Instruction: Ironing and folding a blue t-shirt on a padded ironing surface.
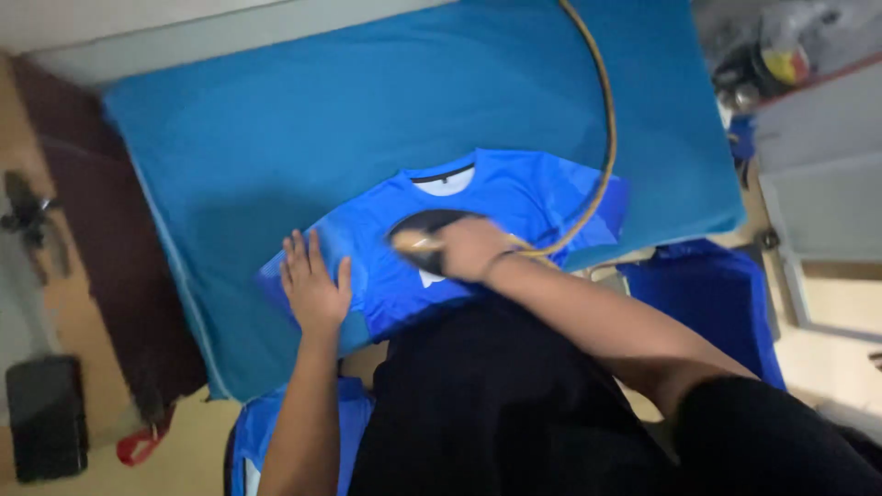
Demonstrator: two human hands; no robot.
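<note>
Blue-padded counter (276,138); blue shirt (524,197) at near edge. Left hand (315,285) flat, released; right hand (473,248) grasping dark iron (424,228), yellow cord (602,138) trailing.

Black short-sleeved top, bare forearms, thin band on right wrist (493,264), bare hands

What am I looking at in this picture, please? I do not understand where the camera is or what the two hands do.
The camera sits on a person's head and looks down, so both arms belong to that person. A bright blue short-sleeved T-shirt lies on a flat teal padded ironing surface. The left hand rests flat, fingers spread, on the shirt's edge. The right hand grips a dark iron on the shirt; it is blurred. A yellowish cord curves from it across the pad.
</note>
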